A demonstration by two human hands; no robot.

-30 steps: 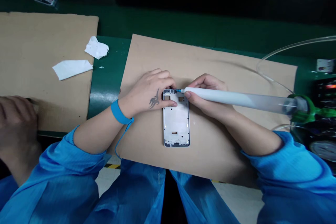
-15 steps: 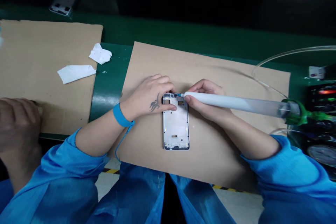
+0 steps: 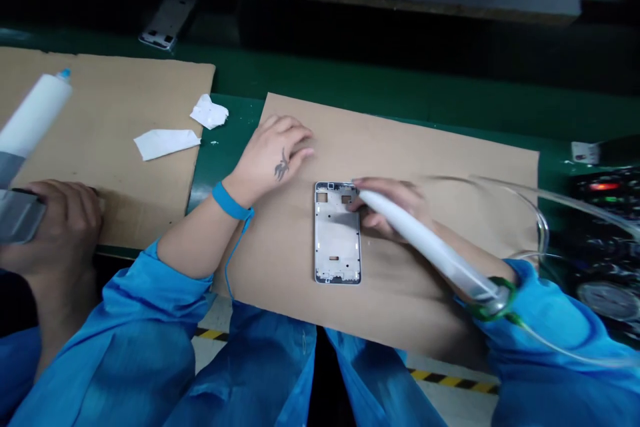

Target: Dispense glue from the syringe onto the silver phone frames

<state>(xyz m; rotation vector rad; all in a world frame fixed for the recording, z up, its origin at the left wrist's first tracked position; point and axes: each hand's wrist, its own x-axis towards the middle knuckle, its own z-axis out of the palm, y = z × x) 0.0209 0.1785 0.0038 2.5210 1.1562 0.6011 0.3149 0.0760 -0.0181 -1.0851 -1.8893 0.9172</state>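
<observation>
White syringe (image 3: 425,247) clenched in right hand (image 3: 387,207) at a metal phone frame (image 3: 337,240), left hand (image 3: 273,163) open nearby.

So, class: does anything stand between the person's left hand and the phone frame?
Nothing visible does. The left hand sits up and to the left of the phone frame, with only the cardboard sheet between them.

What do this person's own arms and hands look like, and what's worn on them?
The left hand is ungloved, with a dark tattoo on its back and a blue wrist strap trailing a thin blue cord. The right hand is bare. Both sleeves are loose, shiny blue.
</observation>
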